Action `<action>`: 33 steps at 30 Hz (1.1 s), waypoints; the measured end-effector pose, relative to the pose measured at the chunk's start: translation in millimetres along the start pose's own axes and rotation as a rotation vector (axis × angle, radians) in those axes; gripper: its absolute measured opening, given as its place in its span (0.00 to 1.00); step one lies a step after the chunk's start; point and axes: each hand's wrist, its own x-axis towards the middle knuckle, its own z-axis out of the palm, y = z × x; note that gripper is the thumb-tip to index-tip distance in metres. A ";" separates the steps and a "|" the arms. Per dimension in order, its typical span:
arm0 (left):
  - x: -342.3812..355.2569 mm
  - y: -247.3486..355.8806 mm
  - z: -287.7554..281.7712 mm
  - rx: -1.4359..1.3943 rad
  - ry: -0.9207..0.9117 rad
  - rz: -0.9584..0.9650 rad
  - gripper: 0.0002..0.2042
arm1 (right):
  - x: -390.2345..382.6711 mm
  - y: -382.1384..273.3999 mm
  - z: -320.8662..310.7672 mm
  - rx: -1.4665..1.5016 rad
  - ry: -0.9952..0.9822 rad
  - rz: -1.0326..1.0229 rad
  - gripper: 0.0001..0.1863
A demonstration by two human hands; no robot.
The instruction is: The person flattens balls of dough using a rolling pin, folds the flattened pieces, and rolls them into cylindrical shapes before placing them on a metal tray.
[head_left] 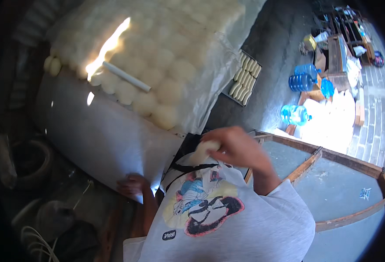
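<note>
Close to the front of my shirt, my right hand [234, 146] is closed round a pale, soft-looking piece of dough [210, 146]. Blur softens the outline of both. Lower down, my left hand [132, 184] is by the near edge of the metal-topped table [109, 131]; shade and blur keep its fingers from showing clearly. Many round dough balls [168, 94] cover the table, mostly beneath a clear plastic sheet [216, 65]. A white rolling pin [127, 77] rests among them near the front row.
Beyond the table's right side, a dark tray [246, 78] holds rows of long dough pieces. Blue water bottles [304, 83] stand farther right. A wood-framed panel [306, 163] is at my right. Dark clutter with a round tub [33, 161] fills the lower left.
</note>
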 end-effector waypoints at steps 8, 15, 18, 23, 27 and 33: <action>21.1 -42.6 8.8 0.119 -0.350 -0.124 0.33 | 67.1 316.7 -56.1 -0.163 0.648 0.633 0.15; -82.7 91.1 6.3 0.322 -0.060 0.160 0.36 | 104.3 538.1 26.9 -0.003 0.026 0.912 0.23; -93.2 122.1 -50.2 0.347 -0.104 0.165 0.35 | 106.5 510.8 54.2 0.096 0.097 0.842 0.25; -84.6 164.0 -79.4 0.335 -0.109 0.264 0.32 | 76.9 514.8 66.5 0.314 0.230 0.842 0.20; -92.6 217.5 -74.5 0.242 -0.136 0.369 0.30 | 54.8 571.2 34.2 0.307 0.246 0.866 0.19; -64.2 309.2 -41.6 -0.005 -0.424 0.551 0.29 | 13.7 600.1 -51.9 0.678 0.589 0.862 0.10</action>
